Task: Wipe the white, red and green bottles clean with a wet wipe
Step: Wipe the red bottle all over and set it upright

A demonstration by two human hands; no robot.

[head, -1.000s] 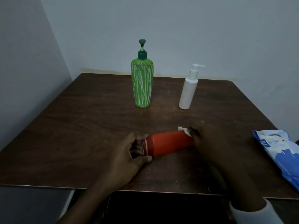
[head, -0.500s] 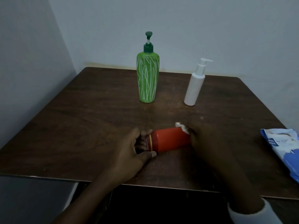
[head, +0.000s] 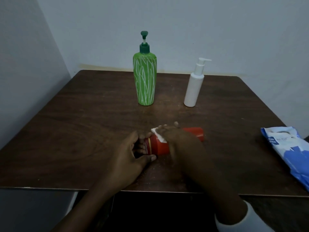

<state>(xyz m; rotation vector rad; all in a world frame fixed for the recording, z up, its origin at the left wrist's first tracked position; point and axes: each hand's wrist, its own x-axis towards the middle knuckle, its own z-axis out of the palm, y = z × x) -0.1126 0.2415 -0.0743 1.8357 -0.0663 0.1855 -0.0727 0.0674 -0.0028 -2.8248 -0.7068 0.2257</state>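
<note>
A red bottle (head: 160,147) lies on its side near the front of the brown table (head: 83,123), cap end to the left. My left hand (head: 132,151) grips that cap end with thumb and fingers. My right hand (head: 180,141) lies over the bottle's middle and holds a white wet wipe (head: 158,135) against it; the bottle's base (head: 196,133) shows beyond the hand. A green pump bottle (head: 145,77) with white streaks stands upright at the back centre. To its right stands a white pump bottle (head: 194,87).
A blue and white wet wipe pack (head: 291,151) lies at the table's right edge. Walls close off the left and back sides. The table's front edge runs just below my hands.
My right hand has slid with the wipe leftward along the red bottle, from its base end toward the cap end. My left hand keeps its grip. The camera view shifted slightly.
</note>
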